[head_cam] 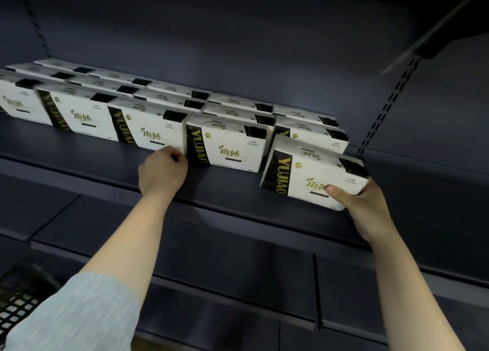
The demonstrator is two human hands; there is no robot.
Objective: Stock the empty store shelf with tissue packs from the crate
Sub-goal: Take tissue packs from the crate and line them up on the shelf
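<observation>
My right hand (362,205) has the new tissue pack (313,174) by its lower right corner, thumb across the front face and fingers wrapped behind, the pack upright but leaning a little and standing near the right end of the shelf (238,205), closer to the front edge than the rest. My left hand (162,172) sits curled at the bottom left corner of the front-row pack (227,145) beside it; I judge the fingers pinch or nudge that corner, though I cannot tell whether they truly hold it.

The risk I see is the gap — the new pack stands forward of the row and tilted. If I let go now it may tip toward the front edge, since the soft wrap gives no firm base. Pushing it back too hard could shove the pack behind it (312,134) toward the rear wall and skew the column.

The left hand's nudge carries its own hazard: dragging that corner sideways could open a seam with the neighbouring pack (150,128) and throw the whole front row out of line.

The crate (18,295) shows only at the lower left corner of the view, well away from both hands.
</observation>
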